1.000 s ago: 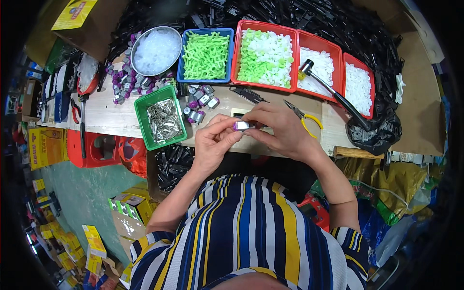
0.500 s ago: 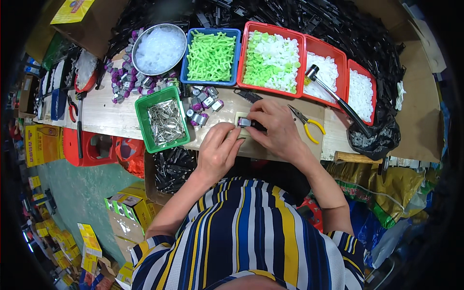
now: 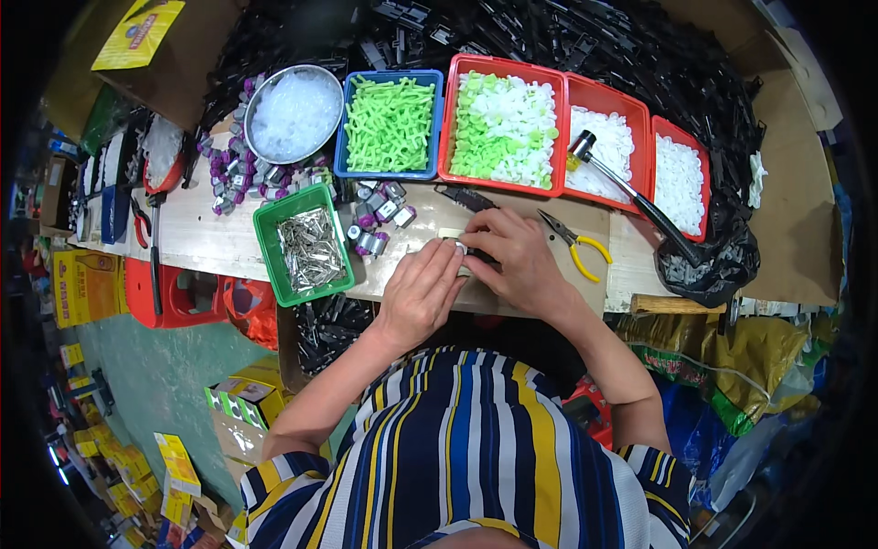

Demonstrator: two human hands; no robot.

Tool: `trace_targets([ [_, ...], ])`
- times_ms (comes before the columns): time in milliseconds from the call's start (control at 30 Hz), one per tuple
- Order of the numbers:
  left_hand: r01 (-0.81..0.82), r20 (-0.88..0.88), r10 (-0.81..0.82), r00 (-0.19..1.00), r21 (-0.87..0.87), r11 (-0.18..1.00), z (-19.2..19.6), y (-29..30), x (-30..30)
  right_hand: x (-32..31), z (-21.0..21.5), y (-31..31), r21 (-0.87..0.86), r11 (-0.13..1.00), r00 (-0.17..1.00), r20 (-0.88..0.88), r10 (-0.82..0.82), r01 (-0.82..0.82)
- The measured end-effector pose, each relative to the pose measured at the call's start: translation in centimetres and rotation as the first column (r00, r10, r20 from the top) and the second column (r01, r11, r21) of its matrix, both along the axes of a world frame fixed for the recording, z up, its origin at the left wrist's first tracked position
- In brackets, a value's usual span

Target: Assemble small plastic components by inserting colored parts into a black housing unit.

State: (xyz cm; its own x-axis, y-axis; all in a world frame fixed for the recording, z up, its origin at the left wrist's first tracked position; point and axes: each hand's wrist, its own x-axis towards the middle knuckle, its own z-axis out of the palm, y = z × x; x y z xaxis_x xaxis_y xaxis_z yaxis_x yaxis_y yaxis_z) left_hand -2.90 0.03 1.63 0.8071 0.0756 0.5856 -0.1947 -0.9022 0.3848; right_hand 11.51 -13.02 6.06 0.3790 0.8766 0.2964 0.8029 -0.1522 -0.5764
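My left hand (image 3: 422,285) and my right hand (image 3: 521,261) meet at the front of the workbench, over a small pale block (image 3: 449,232). Between the thumb and fingers of my right hand is a small black part (image 3: 481,257), mostly covered. My left fingers lie pressed together against the near end of it, and their tips hide what they pinch. Just left of the hands are loose grey-and-purple pieces (image 3: 373,243). A black knife-like tool (image 3: 466,197) lies beyond my right hand, with yellow-handled pliers (image 3: 578,243) to its right.
A green bin of metal pieces (image 3: 261,240) stands left of my hands. Behind are a metal bowl (image 3: 249,137), a blue bin of green parts (image 3: 339,166) and red bins (image 3: 445,165) of white and green parts. A hammer (image 3: 640,199) rests across the right bins. Black parts (image 3: 604,55) heap behind.
The view has shifted slightly. My left fingers have moved forward and flattened over the part, covering the grey piece that showed between my hands. My right hand keeps its grip.
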Motion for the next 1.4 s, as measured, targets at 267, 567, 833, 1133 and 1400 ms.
trace_targets([
  [267,0.011,-0.037,-0.012,0.999,-0.046,0.999,0.8,-0.1,-0.1,4.7,3.7,1.8,0.131,0.991,1.000,-0.027,-0.004,0.007],
  [567,-0.226,0.014,0.230,0.973,-0.134,0.965,5.6,3.9,-2.5,8.0,1.0,7.6,-0.046,0.997,0.943,0.330,-0.051,0.070],
  [833,-0.461,-0.326,0.445,0.834,0.032,0.887,5.4,10.4,-6.0,7.5,3.4,6.0,-0.020,0.993,0.990,0.079,-0.115,0.117],
  [1133,-0.454,-0.369,0.414,0.832,-0.025,0.891,5.6,11.0,-5.5,6.7,3.9,2.7,-0.021,0.984,0.918,-0.359,-0.171,0.175],
  [1400,-0.524,-0.233,0.491,0.839,-0.105,0.845,7.7,10.2,-5.5,5.2,3.6,1.6,0.029,0.998,0.722,-0.692,-0.016,0.050],
])
